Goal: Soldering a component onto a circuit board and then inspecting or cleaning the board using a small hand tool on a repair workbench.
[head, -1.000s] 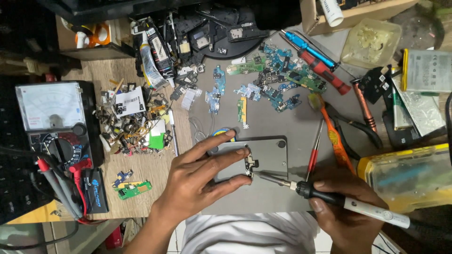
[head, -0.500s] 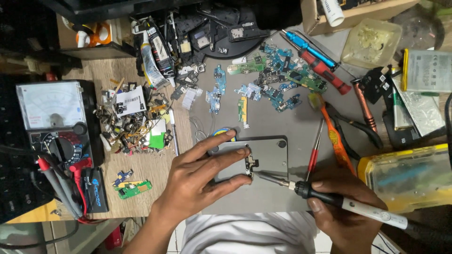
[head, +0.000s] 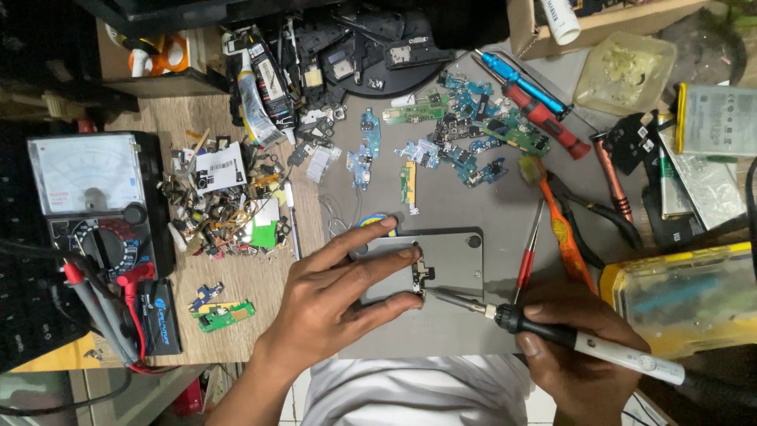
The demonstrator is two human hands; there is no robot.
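Left hand [head: 331, 296]: I am pinning the small board [head: 422, 276] on the grey plate [head: 457, 256] at mat centre, fingers spread to steady it. Right hand [head: 579, 355]: I am gripping the iron [head: 552, 335], its tip touching the board.

Left hand [head: 331, 296] covers lower-left part of grey metal plate [head: 453, 264]. Small dark circuit part [head: 422, 276] at soldering iron tip too small to tell. White-handled soldering iron [head: 583, 347] cord cut off at right edge. Right hand [head: 579, 359] partly cut by bottom edge.
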